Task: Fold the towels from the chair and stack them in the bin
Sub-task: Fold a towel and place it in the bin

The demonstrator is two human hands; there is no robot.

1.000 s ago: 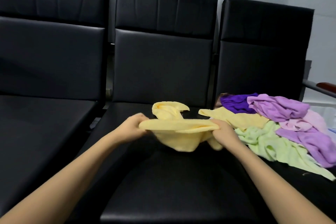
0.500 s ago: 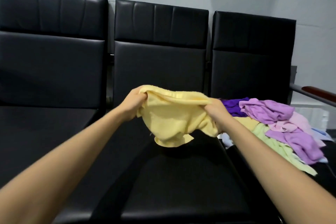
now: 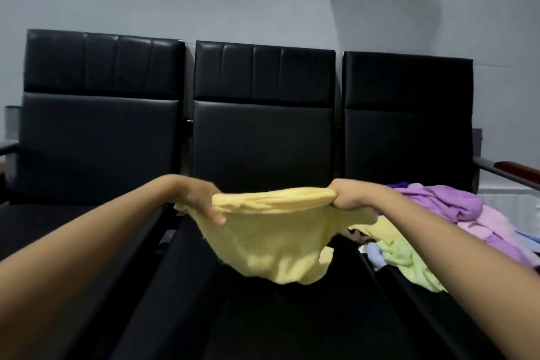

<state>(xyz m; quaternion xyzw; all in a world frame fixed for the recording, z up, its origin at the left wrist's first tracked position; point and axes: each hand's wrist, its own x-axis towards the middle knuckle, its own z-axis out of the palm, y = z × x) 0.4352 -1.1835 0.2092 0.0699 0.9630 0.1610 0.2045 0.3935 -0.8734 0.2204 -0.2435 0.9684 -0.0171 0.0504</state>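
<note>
**Head view: spreading stage, before the first fold.** The left hand [image 3: 204, 203] and right hand [image 3: 347, 197] hold the yellow towel [image 3: 271, 245] in the air by its upper edge, one at each end. The fingers [image 3: 217, 218] of the left hand are curled over the hem and pinch the cloth. The right hand is closed in a fist round the opposite corner.

The edge between the hands is pulled nearly taut. The body of the towel sags in a bunched, uneven pouch above the middle seat [image 3: 263, 324], at 6 o'clock from the hands, and as far as can be seen does not touch it. The pile of unfolded towels [image 3: 444, 210], purple, pink, green and pale blue, lies on the right seat [image 3: 432, 318], at 3 to 4 o'clock from the held towel. No bin can be made out with certainty.

Judged progress: early, with one towel in hand and none seen folded. The next move likely calls for flattening the towel, by a shake or by laying it on the middle seat, so that its corners can be matched. The bunched lower edge risks a skewed fold.
</note>
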